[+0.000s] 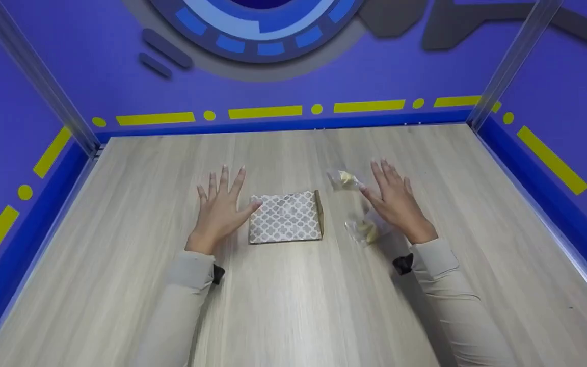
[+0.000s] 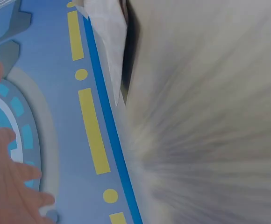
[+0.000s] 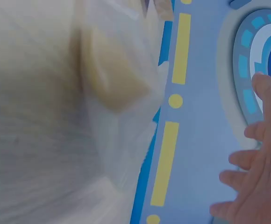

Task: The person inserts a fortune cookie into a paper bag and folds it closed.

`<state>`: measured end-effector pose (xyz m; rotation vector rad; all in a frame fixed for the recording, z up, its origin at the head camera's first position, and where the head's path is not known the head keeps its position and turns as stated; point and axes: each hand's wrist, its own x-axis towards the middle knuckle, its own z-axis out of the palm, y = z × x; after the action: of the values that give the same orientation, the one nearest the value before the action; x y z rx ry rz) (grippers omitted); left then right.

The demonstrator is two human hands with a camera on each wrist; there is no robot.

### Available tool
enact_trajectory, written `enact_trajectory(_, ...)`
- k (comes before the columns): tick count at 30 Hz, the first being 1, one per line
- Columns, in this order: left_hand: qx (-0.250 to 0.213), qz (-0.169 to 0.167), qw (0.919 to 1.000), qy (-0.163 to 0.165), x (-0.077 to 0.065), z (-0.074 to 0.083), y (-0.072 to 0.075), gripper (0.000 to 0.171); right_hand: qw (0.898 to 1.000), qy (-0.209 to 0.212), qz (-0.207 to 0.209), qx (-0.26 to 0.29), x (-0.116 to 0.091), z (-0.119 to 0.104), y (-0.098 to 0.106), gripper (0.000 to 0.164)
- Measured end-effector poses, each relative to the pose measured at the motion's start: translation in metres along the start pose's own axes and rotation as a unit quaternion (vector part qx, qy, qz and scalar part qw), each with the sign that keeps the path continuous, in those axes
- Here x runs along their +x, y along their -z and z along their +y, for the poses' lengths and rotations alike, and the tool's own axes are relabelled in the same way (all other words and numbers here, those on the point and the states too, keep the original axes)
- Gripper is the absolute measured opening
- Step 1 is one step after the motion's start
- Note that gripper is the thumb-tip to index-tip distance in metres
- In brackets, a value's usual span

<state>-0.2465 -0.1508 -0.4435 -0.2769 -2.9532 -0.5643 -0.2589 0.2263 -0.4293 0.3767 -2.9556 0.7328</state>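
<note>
Left hand (image 1: 220, 206) flat, fingers spread, thumb touching patterned paper bag (image 1: 286, 217) at table (image 1: 120, 265) centre | right hand (image 1: 398, 201) spread beside 2 clear packets (image 1: 345, 180) | bag seemed light, thin, creasable; grip at edges.

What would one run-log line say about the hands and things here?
left hand: open, thumb at patterned bag | right hand: open, beside clear packets | surface: wooden table

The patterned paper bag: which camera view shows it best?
The head view. There the patterned paper bag lies flat and whole on the table, with the left hand at its edge. The left wrist view shows only a pale blurred corner. In the right wrist view I cannot make it out.
</note>
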Motion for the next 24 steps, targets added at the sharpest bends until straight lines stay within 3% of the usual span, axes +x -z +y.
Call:
enact_trajectory(5, -0.046, -0.053, 0.9973, -0.024, 0.005, 0.0, 0.0, 0.086, 0.998, 0.043, -0.041, 0.028, 0.002, -0.01, -0.002, 0.071)
enact_trajectory(10, -0.063, -0.114, 0.9901, -0.053, 0.01, 0.004, -0.005, 0.087, 0.99, 0.086, -0.1, 0.045, 0.003, -0.022, -0.008, 0.069)
enact_trajectory(18, -0.051, -0.171, 0.9776, -0.111, 0.02, 0.017, -0.021, 0.086, 0.979, 0.121, -0.157, 0.055, 0.008, -0.039, -0.021, 0.067)
enact_trajectory(24, -0.044, -0.2, 0.9718, -0.116, 0.026, 0.028, -0.028, 0.087, 0.971, 0.118, -0.197, 0.06, 0.013, -0.047, -0.029, 0.064)
